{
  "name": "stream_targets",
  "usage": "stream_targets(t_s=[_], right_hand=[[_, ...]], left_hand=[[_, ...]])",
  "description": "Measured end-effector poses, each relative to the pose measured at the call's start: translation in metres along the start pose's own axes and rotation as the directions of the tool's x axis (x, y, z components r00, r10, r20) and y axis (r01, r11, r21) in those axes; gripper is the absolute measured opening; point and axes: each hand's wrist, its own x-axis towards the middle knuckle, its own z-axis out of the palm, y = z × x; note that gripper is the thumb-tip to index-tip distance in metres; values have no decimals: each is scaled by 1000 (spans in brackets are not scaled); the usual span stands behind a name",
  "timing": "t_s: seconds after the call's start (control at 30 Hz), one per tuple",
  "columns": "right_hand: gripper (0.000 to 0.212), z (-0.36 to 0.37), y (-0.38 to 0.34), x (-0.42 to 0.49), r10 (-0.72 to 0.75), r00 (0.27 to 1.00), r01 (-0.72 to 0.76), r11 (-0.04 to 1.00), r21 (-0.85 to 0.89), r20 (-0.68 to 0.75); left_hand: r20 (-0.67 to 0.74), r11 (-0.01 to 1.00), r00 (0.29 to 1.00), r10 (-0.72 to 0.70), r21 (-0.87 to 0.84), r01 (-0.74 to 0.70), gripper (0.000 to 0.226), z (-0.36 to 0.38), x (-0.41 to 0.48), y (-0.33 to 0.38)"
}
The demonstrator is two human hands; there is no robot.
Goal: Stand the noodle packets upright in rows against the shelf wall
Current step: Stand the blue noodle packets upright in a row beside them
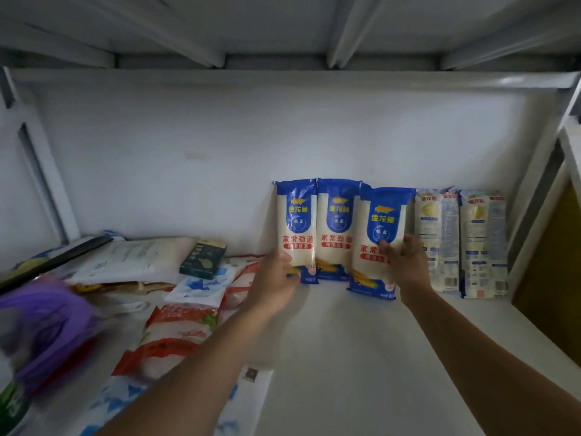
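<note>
Three blue-and-white noodle packets stand upright against the white back wall (220, 158) of the shelf. My left hand (276, 278) holds the lower left corner of the leftmost packet (297, 221). The middle packet (336, 225) stands between the other two, untouched. My right hand (405, 262) grips the rightmost blue packet (382, 228) at its right edge; this packet sits a little further forward than the others. Two pale packets (437, 240) (482, 243) stand to the right with their backs facing out.
On the left of the shelf floor (345, 357) lie several flat packets: red-and-white ones (179, 332), a blue-and-white one (201, 284), white bags (135, 256) and a small dark box (202, 258). A purple bag (47, 328) is blurred at far left. A shelf upright (540, 196) stands at right.
</note>
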Motion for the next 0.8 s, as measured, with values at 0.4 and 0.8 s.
stream_targets(t_s=[0.4, 0.8], right_hand=[[39, 6, 24, 39, -47, 998, 51, 995, -80, 52], [34, 9, 33, 62, -59, 998, 59, 998, -1, 25]], left_hand=[[-58, 995, 994, -96, -44, 93, 66, 27, 77, -19], [24, 998, 1000, -11, 63, 9, 72, 16, 98, -36]])
